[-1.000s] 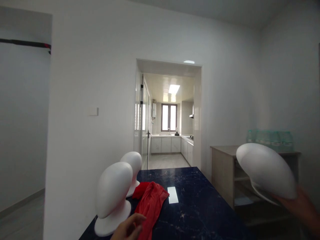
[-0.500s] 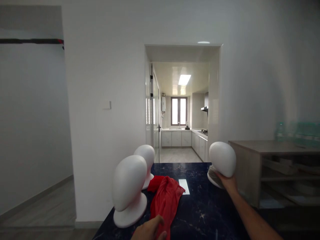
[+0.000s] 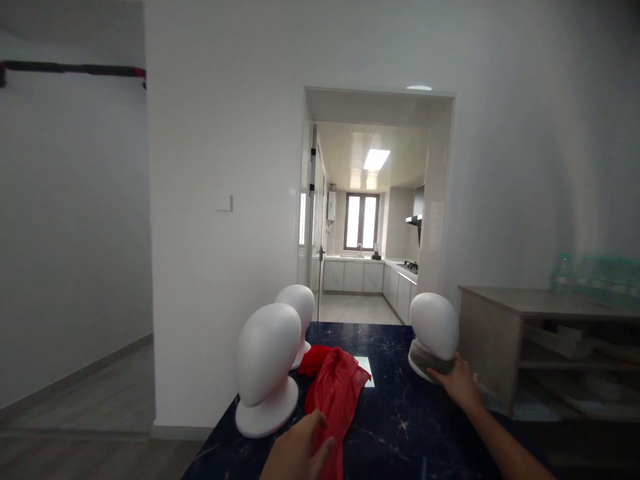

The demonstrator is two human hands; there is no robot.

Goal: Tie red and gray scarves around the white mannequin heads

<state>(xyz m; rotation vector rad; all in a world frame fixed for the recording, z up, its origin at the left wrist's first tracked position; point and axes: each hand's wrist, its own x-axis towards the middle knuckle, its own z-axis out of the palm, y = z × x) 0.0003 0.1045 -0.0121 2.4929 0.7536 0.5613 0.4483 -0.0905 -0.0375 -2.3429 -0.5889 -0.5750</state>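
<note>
My right hand (image 3: 461, 385) is at the lower right of a white foam mannequin head (image 3: 434, 325), its fingers closed on a grey-brown cloth band (image 3: 431, 360) around the neck. The fingertips are partly hidden. My left hand (image 3: 299, 448) hovers at the near side of a crumpled red cloth (image 3: 336, 387), thumb and fingers apart, holding nothing. A second white mannequin head (image 3: 269, 357) stands upright to the left of the red cloth. Behind it, partly covered, is a third white head (image 3: 300, 310).
All this stands on a dark blue marbled table (image 3: 395, 427). A white rectangular patch (image 3: 366, 371) shows beside the red cloth. At the right is a brown shelf unit (image 3: 490, 340) with bottles (image 3: 563, 272) on top. A doorway beyond leads to a kitchen (image 3: 363, 273).
My right hand has moved down and round to the neck's right side; the grey-brown band now spans the front of the neck. The view has shifted slightly left. My left hand's fingers have spread.
</note>
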